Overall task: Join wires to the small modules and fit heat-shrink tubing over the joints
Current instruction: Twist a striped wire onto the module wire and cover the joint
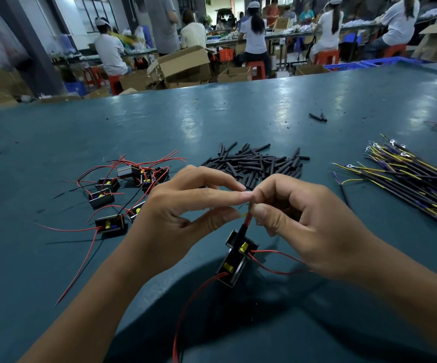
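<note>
Above the desk's (55,142) near edge, both hands twist wire ends together.
Left hand (180,210) and right hand (303,224) pinch thin, limp wires (247,218) by their tips; the light modules (235,258) dangle beneath.

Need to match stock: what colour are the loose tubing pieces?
Black tubing pieces, head view.

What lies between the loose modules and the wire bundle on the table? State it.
The pile of black heat-shrink tubing pieces lies between the modules and wire bundle, in the head view.
</note>
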Available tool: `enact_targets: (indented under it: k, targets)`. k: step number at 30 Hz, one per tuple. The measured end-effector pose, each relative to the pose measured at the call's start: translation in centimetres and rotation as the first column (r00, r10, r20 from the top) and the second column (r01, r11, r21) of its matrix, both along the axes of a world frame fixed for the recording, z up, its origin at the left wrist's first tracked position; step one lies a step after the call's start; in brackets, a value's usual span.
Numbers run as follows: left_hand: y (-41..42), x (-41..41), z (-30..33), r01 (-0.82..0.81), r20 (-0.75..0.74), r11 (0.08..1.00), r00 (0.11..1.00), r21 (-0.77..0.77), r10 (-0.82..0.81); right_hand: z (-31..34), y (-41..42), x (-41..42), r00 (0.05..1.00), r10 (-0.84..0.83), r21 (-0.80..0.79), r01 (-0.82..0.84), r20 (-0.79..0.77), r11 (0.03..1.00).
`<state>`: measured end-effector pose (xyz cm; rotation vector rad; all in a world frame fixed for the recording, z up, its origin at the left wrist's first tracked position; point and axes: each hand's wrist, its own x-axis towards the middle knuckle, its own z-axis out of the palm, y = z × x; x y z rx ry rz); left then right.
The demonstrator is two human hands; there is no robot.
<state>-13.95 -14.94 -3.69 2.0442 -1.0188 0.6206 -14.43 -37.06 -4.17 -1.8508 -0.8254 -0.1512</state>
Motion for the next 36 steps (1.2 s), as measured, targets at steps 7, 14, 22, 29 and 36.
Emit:
enact_targets:
  k: [7, 14, 22, 29, 36]
  targets:
    - [-0.2, -0.3, -0.6, 0.087, -0.286, 0.989, 0.951, -0.123, -0.119, 0.1, 0.0, 0.1, 0.999, -0.033, 0.001, 0.033, 0.010, 0.999]
    - [-0.4, -0.6, 0.1, -0.105, 0.167, 0.963, 0.984, 0.248, 0.065, 0.2, -0.2, 0.3, 0.996, -0.033, 0.097, 0.041, -0.077, 0.994]
    - [-0.4, -0.4, -0.3, -0.162, 0.233, 0.916, 0.969, 0.367, 0.078, 0.9, -0.1, 0.3, 0.979, -0.010, 0.189, 0.049, -0.205, 0.981]
    - [-0.9, -0.5, -0.1, -0.193, 0.294, 0.978, 0.942, 0.082, 0.161, 0.7, 0.0, -0.4, 0.987, 0.019, 0.054, -0.010, -0.160, 0.998]
    - [-0.4, -0.7, 0.3, -0.243, 0.416, 0.960, 0.894, 0.141, 0.165, 0.8, 0.0, -0.6, 0.989, 0.048, -0.007, -0.049, -0.137, 0.999]
